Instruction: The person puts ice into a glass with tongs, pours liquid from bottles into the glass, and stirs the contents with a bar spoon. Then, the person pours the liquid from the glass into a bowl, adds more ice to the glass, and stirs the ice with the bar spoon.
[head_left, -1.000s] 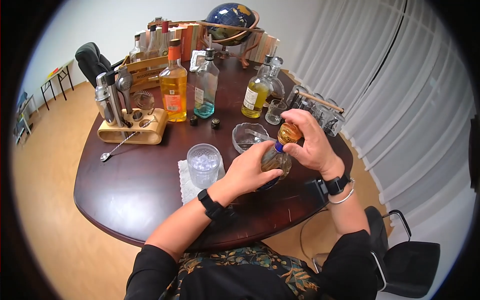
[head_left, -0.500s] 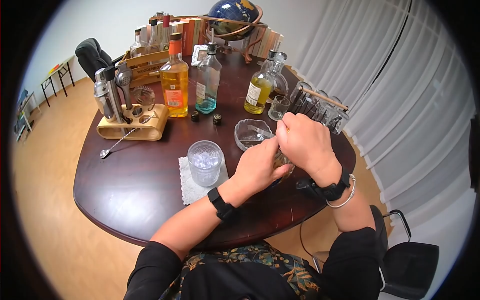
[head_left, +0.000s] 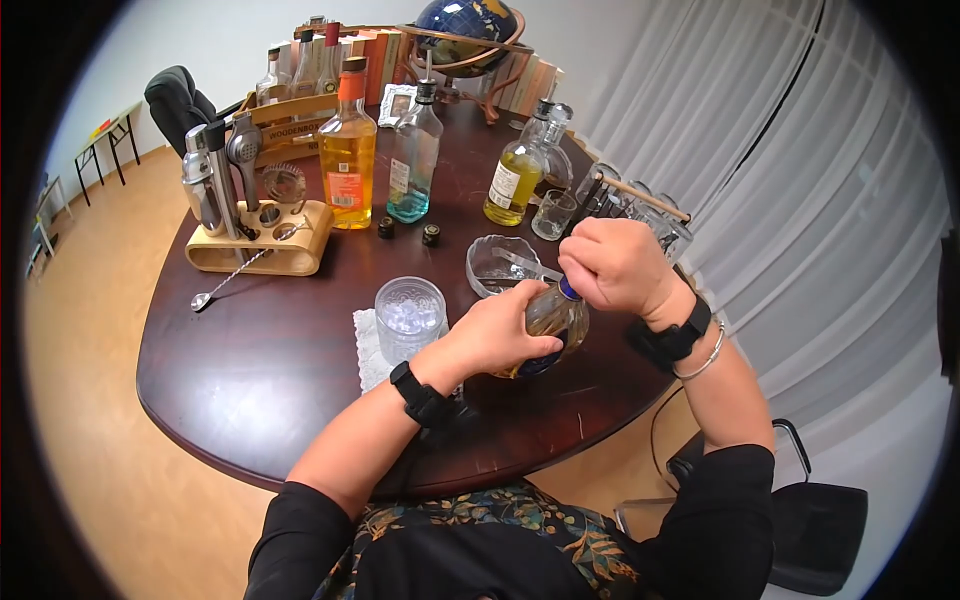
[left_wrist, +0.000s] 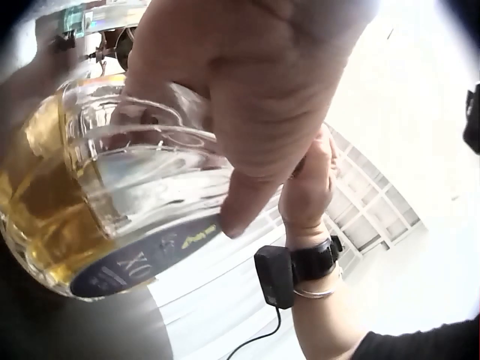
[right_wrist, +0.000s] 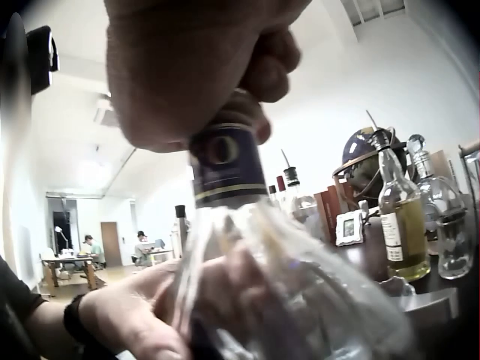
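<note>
The bottle [head_left: 566, 318] is over the near right part of the desk [head_left: 230, 370], near the bowl [head_left: 477, 279]; whether its base touches the desk, I cannot tell. The left grip [head_left: 500, 332] is wrapped around its body, probably to keep it steady, while the right grip [head_left: 622, 268] is curled over its top, a hold which seems suited to turning or pulling. The 1 glass [head_left: 400, 346] near it stands on a cloth [head_left: 369, 364], perhaps to protect the desk

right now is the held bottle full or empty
Part full: in the left wrist view, the bottle holds amber liquid near its base, clear glass above.
</note>
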